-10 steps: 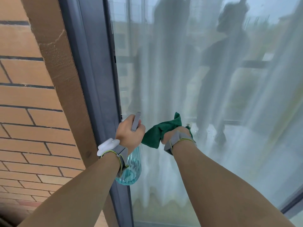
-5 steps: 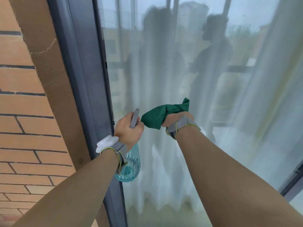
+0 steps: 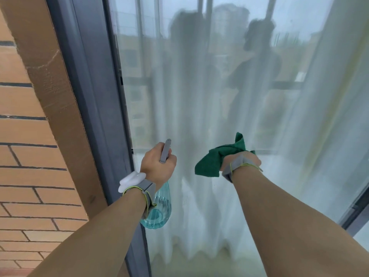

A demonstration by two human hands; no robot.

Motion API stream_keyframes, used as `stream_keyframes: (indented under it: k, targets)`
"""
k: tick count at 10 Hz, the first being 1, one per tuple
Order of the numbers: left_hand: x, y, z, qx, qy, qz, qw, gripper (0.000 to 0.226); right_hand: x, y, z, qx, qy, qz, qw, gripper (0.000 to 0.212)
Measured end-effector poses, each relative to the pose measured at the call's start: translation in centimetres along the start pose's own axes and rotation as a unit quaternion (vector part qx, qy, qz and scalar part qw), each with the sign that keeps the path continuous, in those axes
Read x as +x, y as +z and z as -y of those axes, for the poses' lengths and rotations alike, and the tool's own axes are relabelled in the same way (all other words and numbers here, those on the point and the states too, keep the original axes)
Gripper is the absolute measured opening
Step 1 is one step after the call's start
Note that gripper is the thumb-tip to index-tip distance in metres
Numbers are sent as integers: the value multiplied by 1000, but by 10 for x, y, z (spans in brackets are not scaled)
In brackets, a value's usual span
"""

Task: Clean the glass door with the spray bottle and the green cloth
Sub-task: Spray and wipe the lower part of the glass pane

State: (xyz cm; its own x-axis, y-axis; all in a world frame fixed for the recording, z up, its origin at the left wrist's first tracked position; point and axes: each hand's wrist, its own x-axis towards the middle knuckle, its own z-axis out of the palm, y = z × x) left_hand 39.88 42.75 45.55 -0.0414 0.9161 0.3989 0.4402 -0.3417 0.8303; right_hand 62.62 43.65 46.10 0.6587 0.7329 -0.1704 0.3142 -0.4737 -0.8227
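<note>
The glass door [image 3: 199, 86] fills the middle and right of the view, with a white curtain behind the pane and dim reflections on it. My left hand [image 3: 157, 166] grips the grey head of a clear blue spray bottle [image 3: 159, 208], whose body hangs below my wrist close to the door's left edge. My right hand [image 3: 241, 162] is closed on a bunched green cloth [image 3: 213, 160], held up near the glass at about the same height. I cannot tell whether the cloth touches the pane.
A dark grey door frame [image 3: 93, 96] runs down the left of the glass. Left of it stands a brown post [image 3: 46, 72] and an orange brick wall [image 3: 24, 176]. Another frame edge [image 3: 357, 212] shows at the lower right.
My hands have moved apart: the right hand with the cloth has shifted right, away from the bottle. The view has tilted upward along the glass.
</note>
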Motion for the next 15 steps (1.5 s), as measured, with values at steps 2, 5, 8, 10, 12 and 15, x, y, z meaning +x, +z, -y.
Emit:
stream_keyframes:
  k: [2,5,8,10,12,15]
  targets:
    - [-10,10,-2,-4,7,11,1000,6,-42,-24,-24,-348,12,179,920,38]
    - [-37,53,-3,-10,-35,48,998,29,-33,-6,-119,577,250,146,764,58]
    - [-63,117,-32,-29,-65,38,997,31,-7,-26,-141,578,177,254,755,34]
    - [-74,151,-50,-17,-59,33,998,9,23,-37,-170,471,241,286,799,40]
    - [-82,178,-57,-19,-61,7,998,6,40,-46,-182,472,234,386,757,38]
    - [-91,207,-73,-22,-74,-16,997,6,54,-61,-198,494,175,459,717,50]
